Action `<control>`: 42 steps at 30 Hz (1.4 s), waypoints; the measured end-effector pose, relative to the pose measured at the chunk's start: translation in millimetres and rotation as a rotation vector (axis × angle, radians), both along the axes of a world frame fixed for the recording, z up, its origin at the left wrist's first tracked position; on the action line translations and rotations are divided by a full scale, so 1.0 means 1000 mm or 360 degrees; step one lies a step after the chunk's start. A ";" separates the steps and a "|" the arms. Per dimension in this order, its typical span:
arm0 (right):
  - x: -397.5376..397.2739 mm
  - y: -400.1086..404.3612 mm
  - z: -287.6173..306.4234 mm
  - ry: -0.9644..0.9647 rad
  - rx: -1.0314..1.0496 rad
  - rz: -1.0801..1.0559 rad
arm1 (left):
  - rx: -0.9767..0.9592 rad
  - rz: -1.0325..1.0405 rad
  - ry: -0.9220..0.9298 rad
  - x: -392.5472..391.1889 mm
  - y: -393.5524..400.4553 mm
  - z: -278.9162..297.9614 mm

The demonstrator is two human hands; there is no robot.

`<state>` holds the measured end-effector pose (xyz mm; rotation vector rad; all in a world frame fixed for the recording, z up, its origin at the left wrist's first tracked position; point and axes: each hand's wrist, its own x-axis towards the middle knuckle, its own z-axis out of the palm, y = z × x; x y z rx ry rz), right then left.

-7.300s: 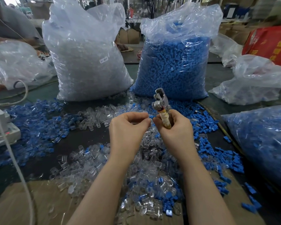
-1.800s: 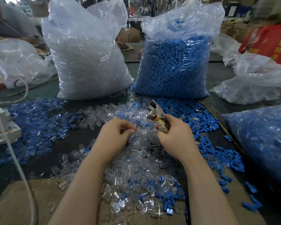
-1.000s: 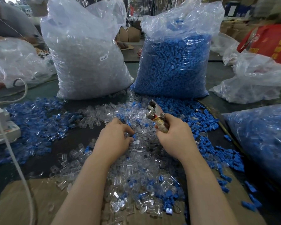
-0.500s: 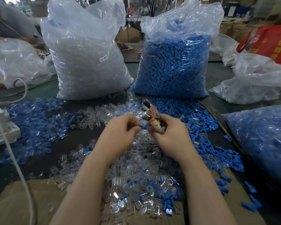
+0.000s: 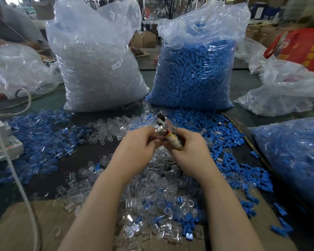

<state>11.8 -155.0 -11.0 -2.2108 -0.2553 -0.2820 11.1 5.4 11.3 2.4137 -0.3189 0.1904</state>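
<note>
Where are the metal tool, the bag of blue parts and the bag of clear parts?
metal tool (image 5: 160, 130), head view, its round metal head.
bag of blue parts (image 5: 194, 73), head view, filled front.
bag of clear parts (image 5: 98, 82), head view, filled front.

The person is showing two bare forearms, the left arm (image 5: 98, 205) and the right arm (image 5: 230, 205), both running uncovered from the lower edge up to the wrists. The left hand (image 5: 134, 147) and the right hand (image 5: 190, 151) are going bare as well, their backs looking smooth and the knuckles showing as soft ridges. The wide lens is stretching the arms broad near the lower edge and narrowing them toward the wrists, and the nails are perhaps being worn short, though blur is making that hard to judge.
</note>
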 end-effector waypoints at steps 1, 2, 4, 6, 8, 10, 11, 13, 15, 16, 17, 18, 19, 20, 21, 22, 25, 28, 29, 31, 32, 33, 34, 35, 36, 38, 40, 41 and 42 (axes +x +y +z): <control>0.000 0.000 0.000 0.0005 -0.0002 -0.0005 | -0.0005 0.0013 -0.0008 0.000 -0.001 -0.001; 0.000 -0.001 0.000 0.0004 -0.0008 -0.0013 | -0.0026 0.0041 -0.0014 0.000 -0.002 -0.002; 0.000 -0.001 0.000 -0.0001 -0.0025 -0.0043 | -0.0085 0.0156 -0.0015 0.001 -0.001 -0.004; -0.001 -0.001 -0.001 -0.0019 -0.0045 -0.0077 | 0.0054 0.0336 0.0018 0.003 0.006 -0.007; -0.002 -0.001 -0.001 -0.0087 -0.0036 -0.0104 | 0.0391 0.0480 0.0123 0.005 0.015 -0.012; -0.002 0.000 -0.001 -0.0172 0.0008 -0.0125 | 0.0637 0.0514 0.0259 0.005 0.019 -0.014; -0.002 0.000 -0.002 -0.0196 0.0017 -0.0135 | 0.0681 0.0496 0.0309 0.004 0.019 -0.015; -0.002 0.000 -0.002 -0.0200 0.0034 -0.0147 | 0.0619 0.0437 0.0359 0.003 0.016 -0.015; -0.002 -0.001 -0.003 -0.0203 0.0041 -0.0163 | 0.0516 0.0392 0.0384 0.001 0.013 -0.015; -0.002 -0.001 -0.003 -0.0208 0.0036 -0.0172 | 0.0489 0.0378 0.0385 0.001 0.012 -0.015; -0.002 -0.001 -0.004 -0.0213 0.0033 -0.0181 | 0.0457 0.0374 0.0379 0.000 0.012 -0.015; -0.002 -0.001 -0.004 -0.0216 0.0035 -0.0192 | 0.0403 0.0386 0.0366 0.000 0.012 -0.015; -0.002 -0.001 -0.004 -0.0217 0.0042 -0.0206 | 0.0333 0.0411 0.0347 0.000 0.012 -0.014; -0.002 -0.001 -0.004 -0.0219 0.0052 -0.0223 | 0.0258 0.0440 0.0321 0.000 0.012 -0.013; -0.002 -0.001 -0.004 -0.0224 0.0068 -0.0242 | 0.0181 0.0465 0.0293 0.000 0.012 -0.012; -0.001 -0.001 -0.005 -0.0230 0.0092 -0.0256 | 0.0085 0.0484 0.0270 0.001 0.011 -0.011; -0.001 -0.001 -0.005 -0.0227 0.0200 -0.0255 | -0.0303 0.0488 0.0261 0.001 0.008 -0.008; 0.000 -0.002 -0.005 -0.0180 0.0324 -0.0236 | -0.0764 0.0452 0.0328 0.001 0.005 -0.007; 0.001 -0.002 -0.005 -0.0168 0.0378 -0.0225 | -0.0943 0.0425 0.0380 0.001 0.004 -0.006; 0.001 -0.001 -0.004 -0.0145 0.0490 -0.0205 | -0.1235 0.0351 0.0482 0.000 0.003 -0.003; 0.000 0.000 -0.003 -0.0135 0.0537 -0.0199 | -0.1316 0.0317 0.0517 0.000 0.002 -0.001; -0.001 0.001 -0.001 -0.0133 0.0574 -0.0192 | -0.1354 0.0290 0.0536 0.000 0.002 0.000; -0.002 0.001 0.000 -0.0136 0.0602 -0.0185 | -0.1379 0.0269 0.0545 0.000 0.001 0.000; -0.002 0.002 0.001 -0.0139 0.0618 -0.0180 | -0.1391 0.0257 0.0542 0.000 0.000 0.000; -0.002 0.002 0.001 -0.0143 0.0623 -0.0176 | -0.1380 0.0255 0.0527 -0.001 0.000 0.000; -0.002 0.002 0.000 -0.0156 0.0621 -0.0173 | -0.1333 0.0278 0.0497 -0.001 -0.001 -0.001; -0.002 0.001 -0.001 -0.0161 0.0615 -0.0174 | -0.1380 0.0283 0.0532 -0.002 -0.001 -0.002; -0.001 0.000 -0.001 -0.0157 0.0612 -0.0175 | -0.1422 0.0276 0.0564 -0.002 -0.001 -0.002; -0.001 0.000 -0.002 -0.0151 0.0612 -0.0173 | -0.1465 0.0269 0.0597 -0.002 -0.002 -0.001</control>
